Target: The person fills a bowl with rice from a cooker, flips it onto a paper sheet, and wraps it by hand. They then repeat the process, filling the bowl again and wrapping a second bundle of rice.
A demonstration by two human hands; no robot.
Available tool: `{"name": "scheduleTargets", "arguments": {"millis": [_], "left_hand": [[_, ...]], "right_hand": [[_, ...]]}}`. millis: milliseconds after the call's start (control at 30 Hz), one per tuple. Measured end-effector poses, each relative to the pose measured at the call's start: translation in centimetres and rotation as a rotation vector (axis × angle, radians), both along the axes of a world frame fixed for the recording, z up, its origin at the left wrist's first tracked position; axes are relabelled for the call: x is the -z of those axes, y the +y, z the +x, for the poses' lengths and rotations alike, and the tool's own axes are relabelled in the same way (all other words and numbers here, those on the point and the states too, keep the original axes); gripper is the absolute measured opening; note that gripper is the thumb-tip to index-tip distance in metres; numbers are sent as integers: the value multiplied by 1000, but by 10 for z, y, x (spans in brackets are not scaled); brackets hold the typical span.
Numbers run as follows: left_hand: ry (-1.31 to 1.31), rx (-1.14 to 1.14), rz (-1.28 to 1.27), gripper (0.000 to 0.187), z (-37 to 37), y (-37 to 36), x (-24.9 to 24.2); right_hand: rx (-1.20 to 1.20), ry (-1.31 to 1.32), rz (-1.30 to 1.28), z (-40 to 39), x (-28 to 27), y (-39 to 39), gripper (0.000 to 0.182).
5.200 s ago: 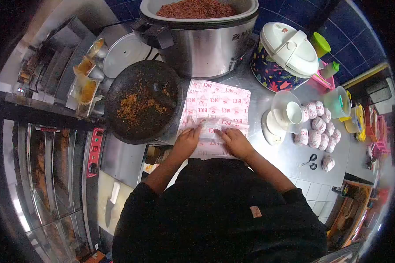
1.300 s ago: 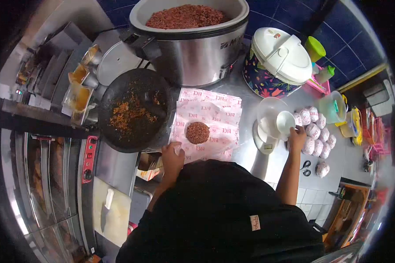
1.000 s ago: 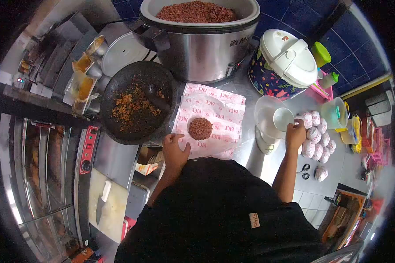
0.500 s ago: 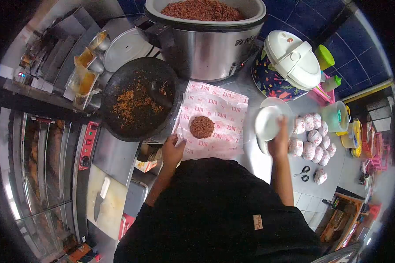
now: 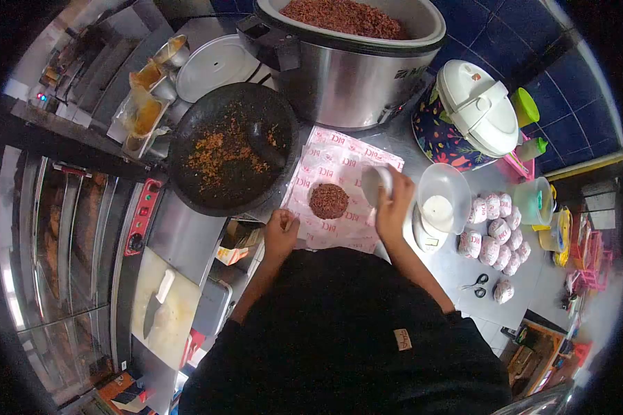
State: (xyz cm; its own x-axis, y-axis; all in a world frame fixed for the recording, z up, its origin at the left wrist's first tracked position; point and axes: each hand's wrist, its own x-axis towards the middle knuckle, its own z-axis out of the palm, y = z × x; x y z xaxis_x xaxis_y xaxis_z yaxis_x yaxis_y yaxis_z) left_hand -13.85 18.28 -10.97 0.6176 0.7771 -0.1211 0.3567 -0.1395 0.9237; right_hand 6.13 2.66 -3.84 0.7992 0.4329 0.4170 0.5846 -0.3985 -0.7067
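Note:
A round patty of reddish-brown rice [image 5: 328, 201] lies on pink-and-white printed wrapping paper [image 5: 356, 225]. At the paper's left edge, my left hand [image 5: 281, 234] has its fingers curled closed on the edge. My right hand [image 5: 394, 207] grips a small white cup [image 5: 375, 185], tilted over the right side of the paper, beside the rice. What the cup contains is hidden. Just right of that hand, a clear plastic bowl [image 5: 446, 181] rests on a white kitchen scale [image 5: 428, 240].
Behind the paper stands a large rice cooker [image 5: 353, 86] full of reddish rice. A dark wok [image 5: 208, 187] with browned crumbs is at left, near a knife [image 5: 160, 301] on a cutting board [image 5: 180, 315]. Several wrapped bundles [image 5: 498, 228], scissors [image 5: 479, 283] and a lidded jug [image 5: 481, 114] are at right.
My right hand has moved left from the clear bowl to the paper, now carrying the white cup. My left hand stays at the paper's edge. The whole view has shifted slightly.

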Motion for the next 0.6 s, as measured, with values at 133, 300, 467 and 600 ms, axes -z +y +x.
{"name": "scheduleTargets", "arguments": {"millis": [133, 300, 467, 600], "left_hand": [[-297, 45, -209, 17, 8, -2, 5], [-297, -16, -484, 19, 14, -4, 4], [-382, -31, -560, 22, 17, -7, 1], [-312, -44, -632, 27, 14, -4, -6]], "right_hand": [[-207, -116, -180, -16, 7, 26, 47], [-347, 63, -153, -4, 15, 36, 42], [-640, 150, -229, 14, 19, 40, 56], [-652, 191, -194, -1, 4, 47, 59]]}}
